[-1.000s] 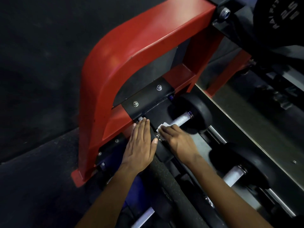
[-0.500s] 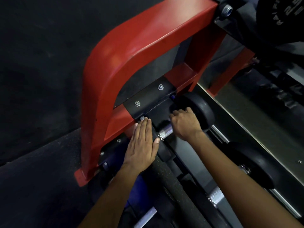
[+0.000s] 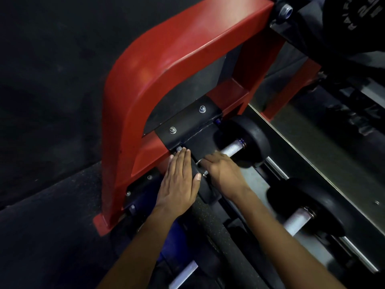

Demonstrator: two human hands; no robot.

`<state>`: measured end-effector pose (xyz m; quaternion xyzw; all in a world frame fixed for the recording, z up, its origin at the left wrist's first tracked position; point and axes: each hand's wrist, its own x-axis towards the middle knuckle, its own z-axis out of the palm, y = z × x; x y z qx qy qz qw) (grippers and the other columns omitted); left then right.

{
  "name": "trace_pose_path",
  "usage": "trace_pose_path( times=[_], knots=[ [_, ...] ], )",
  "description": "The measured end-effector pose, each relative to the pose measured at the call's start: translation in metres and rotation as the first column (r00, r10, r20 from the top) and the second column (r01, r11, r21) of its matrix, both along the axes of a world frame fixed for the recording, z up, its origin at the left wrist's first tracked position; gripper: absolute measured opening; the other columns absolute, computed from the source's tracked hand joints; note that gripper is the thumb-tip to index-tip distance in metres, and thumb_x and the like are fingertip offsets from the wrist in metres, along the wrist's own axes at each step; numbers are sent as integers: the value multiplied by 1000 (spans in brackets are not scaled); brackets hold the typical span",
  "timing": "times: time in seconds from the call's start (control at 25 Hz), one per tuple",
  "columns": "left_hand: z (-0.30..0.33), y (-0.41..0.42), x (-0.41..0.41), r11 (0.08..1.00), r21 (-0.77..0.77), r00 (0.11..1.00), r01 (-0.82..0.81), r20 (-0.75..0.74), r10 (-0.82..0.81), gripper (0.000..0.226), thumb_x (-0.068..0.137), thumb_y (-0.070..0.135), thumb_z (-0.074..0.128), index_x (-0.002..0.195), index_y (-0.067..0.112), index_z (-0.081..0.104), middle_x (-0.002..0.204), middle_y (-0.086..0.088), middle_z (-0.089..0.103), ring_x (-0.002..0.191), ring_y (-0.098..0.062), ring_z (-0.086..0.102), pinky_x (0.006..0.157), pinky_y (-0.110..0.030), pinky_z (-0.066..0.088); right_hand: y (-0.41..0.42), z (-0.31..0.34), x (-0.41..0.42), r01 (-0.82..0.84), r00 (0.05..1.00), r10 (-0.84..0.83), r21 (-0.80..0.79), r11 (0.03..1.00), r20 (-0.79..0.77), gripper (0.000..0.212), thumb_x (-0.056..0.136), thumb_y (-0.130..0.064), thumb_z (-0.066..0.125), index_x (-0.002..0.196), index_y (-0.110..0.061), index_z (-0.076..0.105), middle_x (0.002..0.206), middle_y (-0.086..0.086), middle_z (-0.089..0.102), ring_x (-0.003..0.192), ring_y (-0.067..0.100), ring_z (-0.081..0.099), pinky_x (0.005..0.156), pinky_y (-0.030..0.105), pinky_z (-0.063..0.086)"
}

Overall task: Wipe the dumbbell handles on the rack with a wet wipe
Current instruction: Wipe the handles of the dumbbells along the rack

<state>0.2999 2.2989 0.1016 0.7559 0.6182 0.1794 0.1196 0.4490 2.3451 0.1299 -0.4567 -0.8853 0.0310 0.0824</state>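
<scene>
knurled silver dumbbell handle (image 3: 231, 148) lies on rack (image 3: 187, 59) between black heads — wipe seemingly hidden under hand.

You look down on the rack (image 3: 187, 59) — a red steel end frame, curved at its top, its foot standing on the dark floor (image 3: 45, 236). A black bracket (image 3: 187, 124) with two bolts ties the frame to the lower shelf (image 3: 252, 178), a grey tray running away to the right. Two dumbbells lie directly on that tray — the nearer-the-frame dumbbell (image 3: 245, 140) just beside the bracket, the second dumbbell (image 3: 302, 209) further along. Each shows a black round head and a knurled metal handle.
</scene>
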Motion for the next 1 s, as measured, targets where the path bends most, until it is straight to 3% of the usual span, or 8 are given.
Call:
trace_pose_path(
  times=[0.12, 0.24, 0.32, 0.44, 0.6, 0.68, 0.8, 1.0],
  knots=[
    [1, 0, 1, 1000, 3, 1000, 0, 11, 0, 71, 99, 45, 4, 145, -6, 22, 152, -21, 26, 142, -28, 24, 118, -36, 5, -26, -6, 1, 314, 903, -339, -135, 940, -265, 16, 79, -7, 54, 88, -13, 66, 87, 3, 65, 77, 27, 61, 58, 34, 51],
    [0, 0, 0, 1000, 0, 1000, -1, 30, 1, 71, 99, 45, 5, 144, -7, 23, 151, -21, 27, 142, -28, 24, 119, -35, 4, -31, -15, 0, 345, 801, -436, -279, 896, -410, 18, 75, 2, 65, 84, -13, 67, 79, 0, 62, 68, 16, 56, 61, 15, 38],
    [1, 0, 0, 1000, 0, 1000, 2, 25, -2, 71, 99, 45, 5, 144, -6, 22, 151, -22, 27, 142, -28, 24, 119, -34, 3, -27, -16, 2, 361, 749, -473, -314, 878, -464, 13, 77, 1, 68, 80, -12, 66, 76, -2, 60, 67, 10, 53, 61, 10, 35],
    [1, 0, 0, 1000, 3, 999, 2, 37, -3, 71, 98, 45, 4, 145, -6, 21, 152, -21, 26, 142, -28, 23, 119, -33, 2, -15, -18, 16, 483, 663, -565, -296, 824, -491, 9, 77, -1, 69, 80, -9, 67, 80, 5, 65, 71, 19, 60, 64, 25, 45],
    [1, -1, 0, 1000, 13, 999, 5, 54, -6, 70, 99, 45, 5, 145, -6, 20, 152, -20, 25, 143, -26, 21, 119, -34, 3, 9, -15, 42, 646, 574, -650, -212, 733, -499, 6, 83, -6, 64, 79, -3, 63, 80, 15, 68, 72, 30, 63, 64, 33, 47],
    [2, -1, 0, 1000, 17, 998, 7, 59, -8, 70, 99, 45, 5, 145, -6, 21, 152, -20, 25, 143, -27, 21, 119, -34, 3, 14, -15, 50, 665, 556, -669, -219, 714, -492, 10, 87, -9, 60, 78, -3, 62, 77, 16, 69, 70, 31, 65, 62, 39, 51],
    [1, -1, 0, 1000, 16, 998, 7, 64, -8, 69, 99, 44, 6, 144, -6, 21, 152, -21, 26, 142, -27, 21, 119, -34, 2, 8, -15, 47, 637, 573, -657, -239, 733, -490, 8, 87, -9, 61, 82, -4, 64, 75, 15, 69, 65, 24, 64, 59, 35, 50],
    [1, -1, 0, 1000, 11, 999, 3, 50, -3, 70, 99, 43, 6, 143, -8, 24, 150, -22, 28, 141, -29, 25, 119, -36, 6, -23, -25, 18, 427, 635, -595, -419, 801, -493, 8, 82, -4, 64, 80, -11, 66, 72, 1, 69, 64, 13, 63, 63, 28, 50]
  ],
)
